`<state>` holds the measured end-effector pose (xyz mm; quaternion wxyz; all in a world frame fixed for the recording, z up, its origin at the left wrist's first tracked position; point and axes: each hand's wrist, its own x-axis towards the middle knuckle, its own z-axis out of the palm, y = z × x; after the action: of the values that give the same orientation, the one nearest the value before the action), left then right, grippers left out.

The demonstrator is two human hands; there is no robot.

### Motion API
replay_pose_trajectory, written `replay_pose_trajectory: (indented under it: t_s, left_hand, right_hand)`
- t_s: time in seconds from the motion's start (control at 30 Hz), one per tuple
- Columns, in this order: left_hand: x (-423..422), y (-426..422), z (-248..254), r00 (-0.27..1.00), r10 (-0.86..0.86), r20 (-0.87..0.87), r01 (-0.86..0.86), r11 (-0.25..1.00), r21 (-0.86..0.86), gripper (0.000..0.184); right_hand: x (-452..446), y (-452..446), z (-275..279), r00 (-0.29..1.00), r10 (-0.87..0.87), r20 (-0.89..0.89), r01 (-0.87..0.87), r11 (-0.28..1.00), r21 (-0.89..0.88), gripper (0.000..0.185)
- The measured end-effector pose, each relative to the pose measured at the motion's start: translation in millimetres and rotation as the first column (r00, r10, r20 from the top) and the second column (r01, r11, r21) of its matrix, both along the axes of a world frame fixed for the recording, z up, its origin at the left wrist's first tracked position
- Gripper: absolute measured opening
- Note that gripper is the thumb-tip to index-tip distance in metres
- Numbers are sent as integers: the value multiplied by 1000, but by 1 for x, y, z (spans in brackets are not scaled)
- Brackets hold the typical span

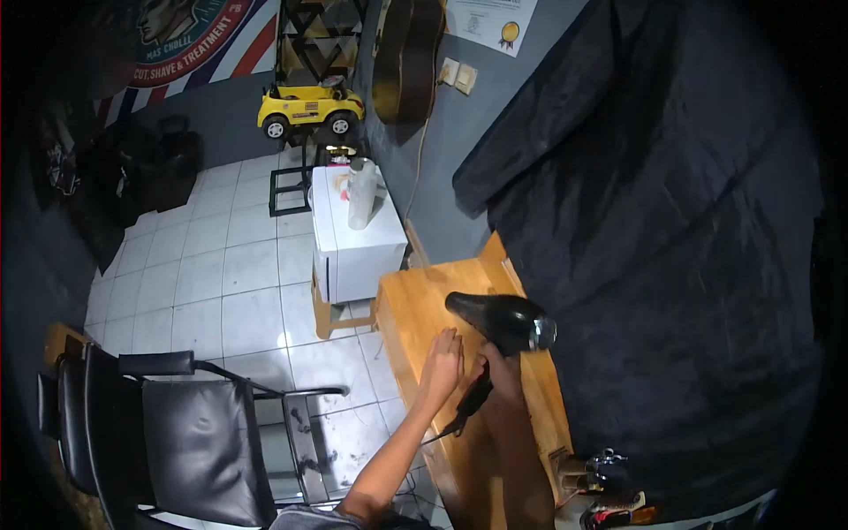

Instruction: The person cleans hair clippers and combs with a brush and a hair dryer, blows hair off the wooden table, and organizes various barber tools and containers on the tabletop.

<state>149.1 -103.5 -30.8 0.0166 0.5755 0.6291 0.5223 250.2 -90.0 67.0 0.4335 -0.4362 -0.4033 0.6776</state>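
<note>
Hair dryer held above the wooden counter

The right hand is clamped around the handle of a black hair dryer, which is over the wooden counter, its narrow end pointing left. The left hand is just beside it, back up, fingers stretched out and close together, holding nothing that shows; whether it touches the counter, I cannot tell. Beyond the counter, a bottle stands on a white cabinet. A black chair is at left, and dark cloth hangs at right.
</note>
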Motion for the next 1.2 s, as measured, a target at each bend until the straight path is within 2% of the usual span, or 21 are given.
replay_pose_trajectory:
  t_s: [0.07,0.1,0.13,0.17,0.23,0.3,0.37,0.47,0.5,0.57,0.67,0.77,0.9,1.0,1.1,1.2]
  left_hand:
    - [-1,2,-11,995,-20,102,9,994,104,21]
    - [-3,4,-14,988,-38,151,14,988,157,19]
    - [-3,-2,-7,922,-41,385,5,996,94,18]
    - [-3,-9,-3,801,-24,599,15,1000,21,17]
    - [-19,-11,-1,869,117,482,-163,985,55,16]
    - [-40,-4,16,933,93,347,-133,987,95,17]
    - [-62,21,11,989,-26,146,15,997,82,21]
    - [-84,62,-6,978,-211,7,210,977,32,27]
    - [-86,66,-3,975,-219,-41,218,976,-29,28]
    - [-86,70,-1,959,-248,-136,228,962,-150,32]
    - [-83,75,-10,921,-203,-332,105,951,-291,39]
    - [-84,85,-38,885,-105,-454,36,987,-159,44]
    - [-87,78,-34,870,-136,-474,43,979,-201,48]
    - [-87,77,-36,846,-139,-514,8,968,-250,51]
    - [-84,73,-31,834,-186,-520,-19,931,-364,59]
    - [-57,52,-21,834,-189,-519,-60,904,-424,64]
  right_hand:
    - [8,-6,25,990,102,97,-91,990,-108,11]
    - [7,-18,35,992,88,89,-84,995,-48,14]
    - [9,-21,33,996,38,79,-40,999,22,14]
    - [15,-26,28,997,-17,72,11,996,87,13]
    - [28,-32,20,989,-147,4,145,979,146,11]
    - [41,-31,22,975,-222,28,217,969,114,10]
    - [52,-33,29,965,-259,44,255,964,78,9]
    - [70,-40,53,985,-119,126,128,989,-69,16]
    - [76,-43,56,987,-53,149,65,995,-78,18]
    - [80,-50,63,984,-43,171,61,993,-101,15]
    - [82,-62,72,974,-43,224,58,996,-60,15]
    - [86,-68,72,960,-59,273,58,998,12,16]
    - [90,-78,63,940,-140,312,96,984,153,20]
    - [110,-91,70,925,11,380,-46,995,83,22]
    - [121,-115,74,824,-125,553,36,985,170,23]
    - [146,-134,81,834,-142,534,51,982,183,26]
